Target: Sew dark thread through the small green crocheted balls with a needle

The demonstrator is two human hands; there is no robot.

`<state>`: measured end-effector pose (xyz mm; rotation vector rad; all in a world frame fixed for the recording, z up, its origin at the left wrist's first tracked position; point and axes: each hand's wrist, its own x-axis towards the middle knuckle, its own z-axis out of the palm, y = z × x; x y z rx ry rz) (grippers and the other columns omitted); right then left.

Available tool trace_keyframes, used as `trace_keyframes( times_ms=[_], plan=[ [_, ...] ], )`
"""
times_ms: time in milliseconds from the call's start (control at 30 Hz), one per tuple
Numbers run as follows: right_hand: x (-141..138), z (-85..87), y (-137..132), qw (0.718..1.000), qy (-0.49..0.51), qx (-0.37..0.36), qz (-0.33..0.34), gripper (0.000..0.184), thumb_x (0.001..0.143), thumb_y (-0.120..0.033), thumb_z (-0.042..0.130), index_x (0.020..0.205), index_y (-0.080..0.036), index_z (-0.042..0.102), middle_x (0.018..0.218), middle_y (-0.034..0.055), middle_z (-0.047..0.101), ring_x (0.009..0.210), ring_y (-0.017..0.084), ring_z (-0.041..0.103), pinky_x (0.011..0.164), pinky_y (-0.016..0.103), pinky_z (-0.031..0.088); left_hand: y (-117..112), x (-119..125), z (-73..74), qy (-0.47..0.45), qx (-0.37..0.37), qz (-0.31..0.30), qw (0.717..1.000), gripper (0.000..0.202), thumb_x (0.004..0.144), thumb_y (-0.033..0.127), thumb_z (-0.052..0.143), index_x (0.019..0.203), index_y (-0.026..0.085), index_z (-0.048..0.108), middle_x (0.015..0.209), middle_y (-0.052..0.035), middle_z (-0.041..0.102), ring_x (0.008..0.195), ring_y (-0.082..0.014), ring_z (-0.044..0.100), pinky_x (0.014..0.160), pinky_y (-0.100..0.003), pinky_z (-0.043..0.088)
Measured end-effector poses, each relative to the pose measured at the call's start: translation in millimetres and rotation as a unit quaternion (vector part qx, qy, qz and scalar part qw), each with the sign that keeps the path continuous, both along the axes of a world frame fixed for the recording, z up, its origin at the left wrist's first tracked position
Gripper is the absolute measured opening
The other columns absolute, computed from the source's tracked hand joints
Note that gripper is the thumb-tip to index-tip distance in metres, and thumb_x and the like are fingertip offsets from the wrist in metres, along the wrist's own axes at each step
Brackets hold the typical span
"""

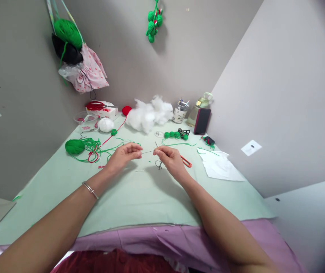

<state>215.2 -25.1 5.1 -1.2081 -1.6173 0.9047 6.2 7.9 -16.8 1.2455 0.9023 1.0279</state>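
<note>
My left hand point(125, 154) and my right hand point(170, 158) meet over the middle of the pale green table point(139, 193). Both pinch a thin dark thread point(148, 151) stretched between their fingertips. A fine needle seems to stick up from my right fingers, too small to be sure of. A dark loop of thread point(159, 164) hangs below my right hand. Orange-handled scissors point(186, 161) lie just behind my right hand. A green yarn ball point(74, 146) with loose green and red strands lies to the left of my left hand.
White stuffing point(149, 113), a red yarn ball point(126, 110), a white ball point(106, 124), a pen cup point(179, 113), a bottle point(197, 110) and a phone point(202, 121) stand at the back. Green crocheted beads point(175, 135) and white paper point(218, 165) lie at right. Bags hang on the wall.
</note>
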Motion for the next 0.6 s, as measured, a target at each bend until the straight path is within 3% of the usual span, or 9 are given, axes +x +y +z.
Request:
trace_keyframes(
  times_ms=[100, 167, 300, 400, 533, 600],
  plan=[
    [5.2, -3.8, 4.4, 1.0, 0.014, 0.012, -0.022, 0.027, 0.088, -0.039, 0.057, 0.077, -0.016, 0.066, 0.058, -0.0048, 0.036, 0.053, 0.009, 0.027, 0.051, 0.025, 0.024, -4.4, 5.2, -3.0, 0.046, -0.013, -0.091, 0.995, 0.03, 0.074, 0.043, 0.079, 0.078, 0.016, 0.07, 0.072, -0.0012, 0.066, 0.071, -0.0141, 0.063, 0.079, -0.031, 0.052],
    [7.1, -5.8, 6.2, 0.999, 0.008, 0.022, -0.036, 0.027, 0.089, -0.04, 0.058, 0.078, -0.016, 0.066, 0.057, -0.005, 0.035, 0.052, 0.009, 0.027, 0.05, 0.025, 0.025, -7.2, 7.4, -1.9, 0.005, -0.036, -0.118, 0.992, 0.031, 0.077, 0.045, 0.077, 0.073, 0.016, 0.067, 0.069, 0.0003, 0.061, 0.065, -0.0118, 0.06, 0.074, -0.029, 0.054],
    [3.4, -10.8, 3.8, 0.994, -0.062, 0.076, -0.047, 0.026, 0.092, -0.037, 0.055, 0.08, -0.017, 0.067, 0.058, -0.0029, 0.046, 0.053, 0.011, 0.037, 0.053, 0.025, 0.032, -6.9, 5.8, 3.3, -0.132, -0.109, -0.091, 0.981, 0.029, 0.077, 0.041, 0.079, 0.074, 0.014, 0.069, 0.073, 0.001, 0.058, 0.06, -0.0061, 0.051, 0.061, -0.019, 0.051],
    [-5.3, -19.2, -1.5, 0.97, -0.168, 0.176, 0.005, 0.027, 0.097, -0.032, 0.049, 0.086, -0.018, 0.069, 0.071, 0.0028, 0.064, 0.063, 0.014, 0.053, 0.062, 0.025, 0.04, -4.5, 4.0, 3.4, -0.181, -0.146, -0.059, 0.971, 0.021, 0.073, 0.031, 0.083, 0.082, 0.014, 0.074, 0.08, -0.0004, 0.061, 0.061, -0.0041, 0.049, 0.06, -0.016, 0.05],
    [-15.8, -29.1, -8.7, 0.914, -0.284, 0.283, 0.065, 0.032, 0.101, -0.025, 0.041, 0.088, -0.018, 0.069, 0.072, 0.0061, 0.067, 0.069, 0.016, 0.059, 0.064, 0.025, 0.04, -7.7, 8.2, -0.6, -0.143, -0.126, -0.039, 0.981, 0.02, 0.069, 0.03, 0.085, 0.08, 0.016, 0.077, 0.083, -0.0019, 0.065, 0.068, -0.0066, 0.053, 0.064, -0.017, 0.047],
    [-16.9, -28.5, -10.8, 0.91, -0.283, 0.294, 0.067, 0.031, 0.101, -0.023, 0.041, 0.088, -0.018, 0.069, 0.073, 0.0062, 0.068, 0.069, 0.015, 0.059, 0.064, 0.025, 0.04, -11.2, 11.8, -2.8, -0.074, -0.083, -0.027, 0.993, 0.02, 0.071, 0.035, 0.082, 0.081, 0.018, 0.078, 0.084, -0.0029, 0.068, 0.072, -0.0098, 0.056, 0.067, -0.021, 0.047]
  ],
)
